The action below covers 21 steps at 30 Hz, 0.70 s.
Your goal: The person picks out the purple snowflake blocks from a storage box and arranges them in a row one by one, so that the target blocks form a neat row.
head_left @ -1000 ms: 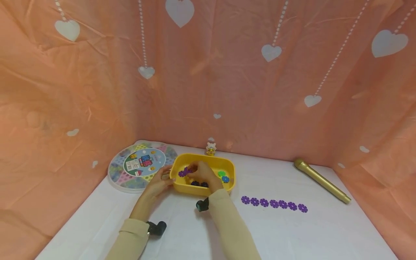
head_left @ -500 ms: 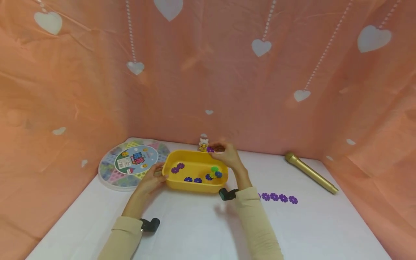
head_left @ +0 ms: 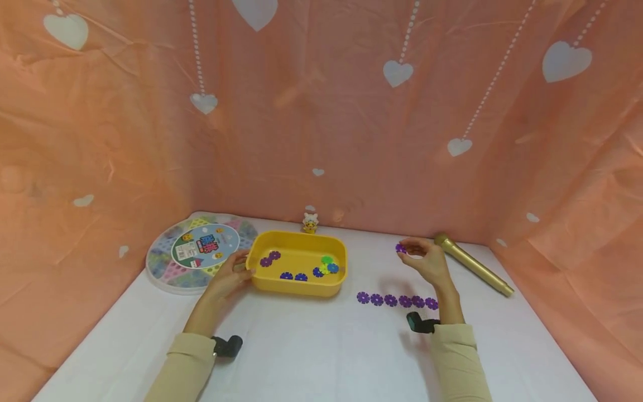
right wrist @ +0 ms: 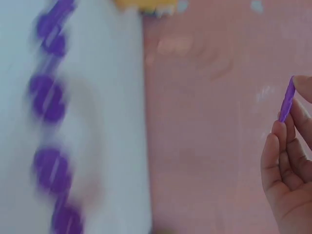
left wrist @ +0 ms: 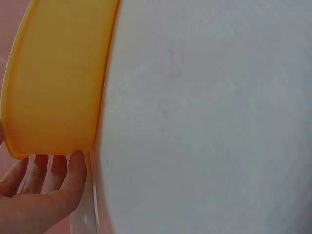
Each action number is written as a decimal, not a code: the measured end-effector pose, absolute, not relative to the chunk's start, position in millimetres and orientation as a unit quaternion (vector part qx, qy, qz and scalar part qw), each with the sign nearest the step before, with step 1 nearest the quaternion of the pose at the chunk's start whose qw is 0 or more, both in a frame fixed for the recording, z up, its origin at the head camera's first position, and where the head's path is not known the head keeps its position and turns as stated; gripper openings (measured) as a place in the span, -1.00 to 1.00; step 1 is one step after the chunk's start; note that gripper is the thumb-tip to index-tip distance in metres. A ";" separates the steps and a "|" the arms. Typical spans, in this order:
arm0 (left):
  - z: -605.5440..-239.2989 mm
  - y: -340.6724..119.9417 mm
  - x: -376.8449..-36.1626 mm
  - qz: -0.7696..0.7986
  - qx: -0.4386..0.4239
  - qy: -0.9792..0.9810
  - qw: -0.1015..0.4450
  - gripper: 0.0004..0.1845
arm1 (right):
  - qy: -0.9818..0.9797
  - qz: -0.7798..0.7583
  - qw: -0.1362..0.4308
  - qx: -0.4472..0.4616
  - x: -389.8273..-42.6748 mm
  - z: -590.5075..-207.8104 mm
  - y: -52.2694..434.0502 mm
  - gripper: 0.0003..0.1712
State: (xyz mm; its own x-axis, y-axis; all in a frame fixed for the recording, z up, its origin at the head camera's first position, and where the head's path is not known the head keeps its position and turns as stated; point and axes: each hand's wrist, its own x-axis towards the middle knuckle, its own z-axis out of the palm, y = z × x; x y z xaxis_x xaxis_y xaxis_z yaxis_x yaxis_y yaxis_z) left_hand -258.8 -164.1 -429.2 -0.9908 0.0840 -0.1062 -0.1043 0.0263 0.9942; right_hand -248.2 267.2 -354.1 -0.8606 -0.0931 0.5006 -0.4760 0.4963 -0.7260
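My left hand (head_left: 230,277) holds the left end of a yellow plastic basket (head_left: 296,287). In the left wrist view its fingers (left wrist: 57,170) touch the basket's outer wall, and a fingertip shows by the rim. My right hand (head_left: 431,265) pinches a purple snowflake disc (head_left: 400,248) between thumb and fingers, raised above the table right of the basket. The right wrist view shows this disc (right wrist: 287,100) edge-on. Below lies a row of several purple discs (head_left: 390,300), its right end partly hidden by my wrist. Inside the basket are purple, dark blue, green, yellow and blue discs (head_left: 327,260).
A round Chinese checkers set (head_left: 205,251) lies left of the basket. Behind the basket stands a small figurine (head_left: 310,223). A gold microphone (head_left: 474,265) lies at the far right. Pink cloth with white hearts closes off the back and sides of the white table (head_left: 301,346).
My right hand has come out of the basket with a purple disc and moved right, over the row. The left hand has stayed at the basket's left end. The head view has shifted slightly.
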 end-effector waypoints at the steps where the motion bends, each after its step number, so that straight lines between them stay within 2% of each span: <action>1: -429.0 -164.5 -259.1 0.699 -0.008 0.712 0.069 -0.32 | -0.843 0.472 0.202 0.161 -246.7 -359.5 278.6 -0.65; 7: -428.1 -165.3 -260.6 0.700 -0.008 0.711 0.068 -0.32 | -0.874 0.432 0.202 0.093 -237.8 -392.2 340.1 -0.64; 14: -428.2 -164.9 -260.4 0.699 -0.006 0.711 0.068 -0.32 | -0.913 0.366 0.179 0.030 -215.5 -409.4 381.0 -0.62; 21: -429.1 -164.9 -259.9 0.694 0.002 0.717 0.066 -0.31 | -0.943 0.316 0.101 -0.020 -200.1 -427.0 402.4 -0.59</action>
State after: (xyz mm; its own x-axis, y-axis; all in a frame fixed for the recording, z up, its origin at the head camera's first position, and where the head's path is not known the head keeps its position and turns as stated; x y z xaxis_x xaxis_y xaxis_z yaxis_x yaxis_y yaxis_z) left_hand -259.9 -164.9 -429.1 -0.9913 0.0941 -0.0923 -0.0892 0.0364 0.9953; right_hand -200.1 402.4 -427.0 -0.9787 0.1009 0.1785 -0.0270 0.7995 -0.6001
